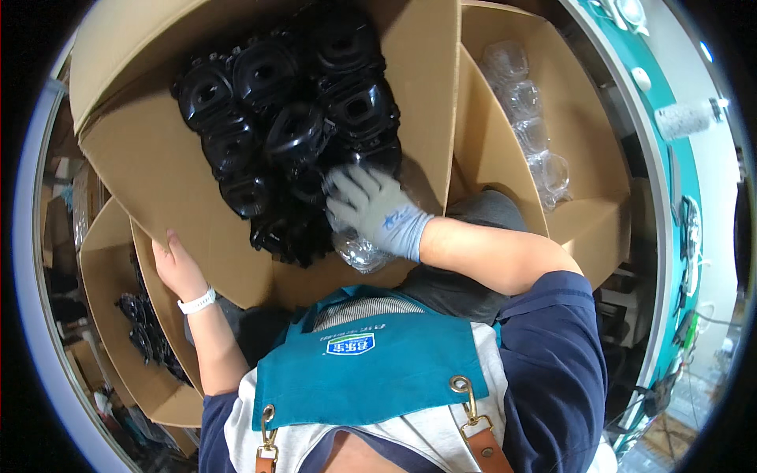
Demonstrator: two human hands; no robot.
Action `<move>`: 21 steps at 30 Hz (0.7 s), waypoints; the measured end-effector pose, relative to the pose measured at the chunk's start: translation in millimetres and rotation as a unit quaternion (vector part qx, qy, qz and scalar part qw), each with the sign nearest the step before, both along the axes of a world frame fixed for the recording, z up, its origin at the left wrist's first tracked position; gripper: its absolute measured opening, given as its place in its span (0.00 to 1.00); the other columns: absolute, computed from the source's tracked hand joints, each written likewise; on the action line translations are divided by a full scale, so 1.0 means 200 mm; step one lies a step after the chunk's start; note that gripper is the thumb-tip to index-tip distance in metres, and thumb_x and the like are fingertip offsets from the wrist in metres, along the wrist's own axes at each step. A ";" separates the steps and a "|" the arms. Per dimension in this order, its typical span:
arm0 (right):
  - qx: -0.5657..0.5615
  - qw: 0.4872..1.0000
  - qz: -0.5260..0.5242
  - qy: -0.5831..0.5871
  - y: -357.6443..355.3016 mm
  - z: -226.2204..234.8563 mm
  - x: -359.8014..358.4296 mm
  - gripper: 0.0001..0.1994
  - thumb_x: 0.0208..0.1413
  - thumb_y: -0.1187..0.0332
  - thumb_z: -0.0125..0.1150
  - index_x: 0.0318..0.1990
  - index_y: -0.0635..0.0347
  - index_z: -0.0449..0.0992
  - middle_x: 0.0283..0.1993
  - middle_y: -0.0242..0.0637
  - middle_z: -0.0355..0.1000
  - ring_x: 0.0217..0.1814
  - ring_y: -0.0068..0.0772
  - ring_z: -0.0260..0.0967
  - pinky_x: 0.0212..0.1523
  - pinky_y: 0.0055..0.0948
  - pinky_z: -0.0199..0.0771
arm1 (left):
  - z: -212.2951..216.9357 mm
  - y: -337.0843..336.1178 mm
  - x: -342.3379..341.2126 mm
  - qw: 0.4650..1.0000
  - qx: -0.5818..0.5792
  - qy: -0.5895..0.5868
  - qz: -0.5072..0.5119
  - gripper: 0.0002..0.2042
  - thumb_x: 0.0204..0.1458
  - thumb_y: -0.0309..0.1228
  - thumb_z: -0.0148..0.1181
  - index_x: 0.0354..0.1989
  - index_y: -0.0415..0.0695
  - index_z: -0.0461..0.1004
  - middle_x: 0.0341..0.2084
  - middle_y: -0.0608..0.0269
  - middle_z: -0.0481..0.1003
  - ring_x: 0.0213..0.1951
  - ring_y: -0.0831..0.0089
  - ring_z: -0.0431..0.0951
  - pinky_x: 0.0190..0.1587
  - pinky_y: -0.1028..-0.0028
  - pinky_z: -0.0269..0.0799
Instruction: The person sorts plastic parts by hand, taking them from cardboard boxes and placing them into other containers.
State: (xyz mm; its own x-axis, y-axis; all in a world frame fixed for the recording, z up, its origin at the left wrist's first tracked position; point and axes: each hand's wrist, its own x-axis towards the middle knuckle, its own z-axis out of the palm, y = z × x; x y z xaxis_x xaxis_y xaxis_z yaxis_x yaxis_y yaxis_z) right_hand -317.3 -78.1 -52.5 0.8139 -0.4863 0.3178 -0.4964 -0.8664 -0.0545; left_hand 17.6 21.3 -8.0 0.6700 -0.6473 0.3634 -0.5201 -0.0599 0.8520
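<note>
A large cardboard box (158, 158) in front of me holds several black plastic housings (292, 126) piled together. My right hand (371, 206), in a grey knit glove, reaches into the box with its fingers spread on the black parts, beside a clear plastic bag (359, 251). Whether it grips a part cannot be told. My left hand (175, 268), bare with a white wristband, clasps the box's lower left flap edge.
A second cardboard box (583, 118) to the right holds clear plastic pieces (532, 130). Another box (102, 260) at lower left holds more black parts (146, 335). A teal-edged bench (670, 158) runs along the right. I wear a teal apron (363, 378).
</note>
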 end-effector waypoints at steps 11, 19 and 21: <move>0.375 0.923 0.083 -0.030 -0.04 0.52 -0.24 0.21 0.57 0.55 0.50 0.55 0.56 0.70 0.51 0.52 0.70 0.52 0.51 0.69 0.54 0.44 0.68 | -0.04 0.02 0.04 1.000 -0.011 -0.001 0.005 0.16 0.58 0.25 0.42 0.52 0.30 0.66 0.48 0.54 0.72 0.49 0.65 0.71 0.53 0.70 0.63; 0.585 0.691 -0.350 -0.244 -0.65 0.62 -1.36 0.22 0.58 0.51 0.53 0.40 0.66 0.77 0.33 0.44 0.77 0.32 0.35 0.76 0.39 0.31 0.77 | -0.12 0.12 0.21 0.986 0.077 -0.102 0.106 0.17 0.61 0.30 0.45 0.53 0.29 0.65 0.49 0.52 0.71 0.46 0.68 0.71 0.50 0.71 0.66; 0.649 0.598 -0.422 -0.207 -0.78 0.37 -1.68 0.24 0.59 0.49 0.51 0.45 0.64 0.75 0.32 0.42 0.77 0.31 0.36 0.76 0.36 0.27 0.77 | -0.11 0.09 0.19 0.995 0.036 -0.019 0.093 0.18 0.61 0.31 0.44 0.53 0.29 0.65 0.50 0.49 0.70 0.46 0.65 0.71 0.51 0.70 0.66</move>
